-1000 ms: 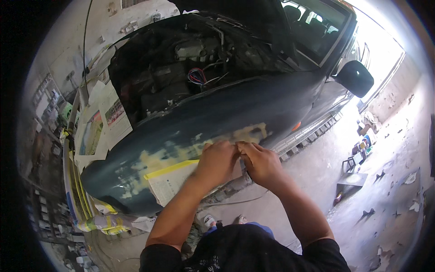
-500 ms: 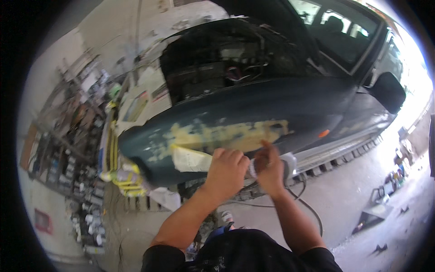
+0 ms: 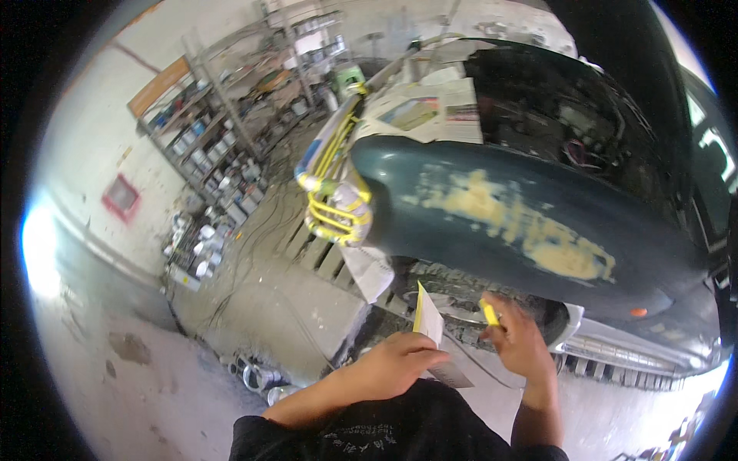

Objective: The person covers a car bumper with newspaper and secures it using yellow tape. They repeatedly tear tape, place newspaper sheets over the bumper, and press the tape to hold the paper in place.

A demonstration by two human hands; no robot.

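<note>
My left hand (image 3: pixel 403 359) is closed on a sheet of masking paper (image 3: pixel 431 319) that has yellow tape along one edge. Part of the sheet hangs below the fingers. To its right, my right hand (image 3: pixel 523 338) grips yellow masking tape (image 3: pixel 490 311); the fingers hide much of it, so I cannot tell how large it is. Both hands are in front of my body, just short of a dark green car fender (image 3: pixel 492 177). Beige filler patches (image 3: pixel 480 201) run along the fender, and neither hand touches it.
The car's front end (image 3: pixel 338 203) is wrapped in paper and yellow tape. Printed sheets (image 3: pixel 415 115) cover the edge by the open engine bay (image 3: pixel 553 107). Shelves with cans (image 3: pixel 200 146) line the left wall. Cables (image 3: pixel 246 246) and a dark hose lie on the floor.
My view has swung left, so the car sits farther right. The paper, held out in front of the fender before, is now closer to my body. My hands have moved farther apart.
</note>
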